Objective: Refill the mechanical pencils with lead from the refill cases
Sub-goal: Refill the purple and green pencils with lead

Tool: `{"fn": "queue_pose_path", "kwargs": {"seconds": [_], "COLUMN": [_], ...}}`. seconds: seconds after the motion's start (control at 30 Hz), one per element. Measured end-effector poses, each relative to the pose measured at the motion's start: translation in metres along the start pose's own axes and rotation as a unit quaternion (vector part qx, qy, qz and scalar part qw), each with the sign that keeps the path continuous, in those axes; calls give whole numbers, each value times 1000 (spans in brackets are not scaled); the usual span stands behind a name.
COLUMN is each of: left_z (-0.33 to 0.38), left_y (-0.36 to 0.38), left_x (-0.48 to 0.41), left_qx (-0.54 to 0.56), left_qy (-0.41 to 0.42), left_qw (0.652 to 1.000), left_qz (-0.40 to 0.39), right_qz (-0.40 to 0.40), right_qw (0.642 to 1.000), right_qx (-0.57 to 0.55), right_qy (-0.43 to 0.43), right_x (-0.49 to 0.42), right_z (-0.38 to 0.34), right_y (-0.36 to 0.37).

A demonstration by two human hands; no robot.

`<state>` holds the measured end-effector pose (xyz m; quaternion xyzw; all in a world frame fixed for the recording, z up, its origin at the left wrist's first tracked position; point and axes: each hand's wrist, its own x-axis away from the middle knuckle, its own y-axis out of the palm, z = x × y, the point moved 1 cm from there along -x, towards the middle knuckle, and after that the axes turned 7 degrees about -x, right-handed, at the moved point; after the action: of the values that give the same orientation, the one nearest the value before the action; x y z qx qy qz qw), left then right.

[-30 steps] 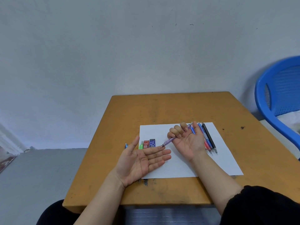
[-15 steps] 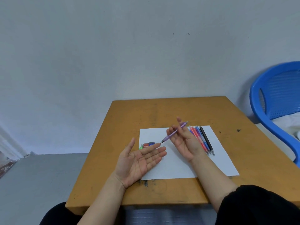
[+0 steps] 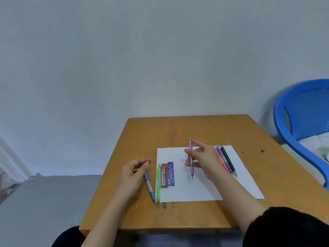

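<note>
My right hand (image 3: pixel 204 158) holds a purple mechanical pencil (image 3: pixel 191 158) almost upright over the white paper (image 3: pixel 204 188), tip pointing down toward me. My left hand (image 3: pixel 132 172) hovers over the table's left side with fingers curled and fingertips together; whether it pinches anything I cannot tell. Beside it lie a blue pencil (image 3: pixel 149 188) and a green pencil (image 3: pixel 158 184). A red lead case (image 3: pixel 164 175) and a blue lead case (image 3: pixel 170 174) lie side by side on the paper's left edge. Several more pencils (image 3: pixel 226 162) lie in a row behind my right hand.
The wooden table (image 3: pixel 187 129) stands against a pale wall. A blue plastic chair (image 3: pixel 300 122) is at the right with white cloth on its seat. Grey floor lies to the left. Pencil marks show near the table's front edge.
My left hand turned over from palm up and drew left, curling its fingers. My right hand swung the purple pencil from slanted to nearly upright. The lead cases and two left pencils are uncovered.
</note>
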<state>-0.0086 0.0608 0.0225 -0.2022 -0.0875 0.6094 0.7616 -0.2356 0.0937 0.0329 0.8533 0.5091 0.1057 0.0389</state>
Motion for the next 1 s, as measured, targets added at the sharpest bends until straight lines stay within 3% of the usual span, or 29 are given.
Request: {"fn": "queue_pose_path", "kwargs": {"seconds": [0.1, 0.2, 0.4, 0.53, 1.0], "left_z": [-20, -31, -40, -42, -49], "left_y": [1, 5, 11, 12, 14], "left_x": [-6, -6, -3, -4, -4], "left_qx": [-148, -218, -281, -301, -331], "left_qy": [17, 29, 20, 11, 34], "left_qw": [989, 975, 958, 952, 941], "left_qz": [23, 42, 44, 51, 60], "right_qz": [31, 29, 39, 59, 63], "right_qw": [988, 956, 846, 782, 801], "right_qx": [148, 280, 482, 559, 553], "right_qy": [-35, -79, -227, -268, -220], "right_x": [-4, -8, -6, -9, -23], "right_z": [4, 13, 27, 36, 28], "right_y": [1, 2, 2, -5, -25]}}
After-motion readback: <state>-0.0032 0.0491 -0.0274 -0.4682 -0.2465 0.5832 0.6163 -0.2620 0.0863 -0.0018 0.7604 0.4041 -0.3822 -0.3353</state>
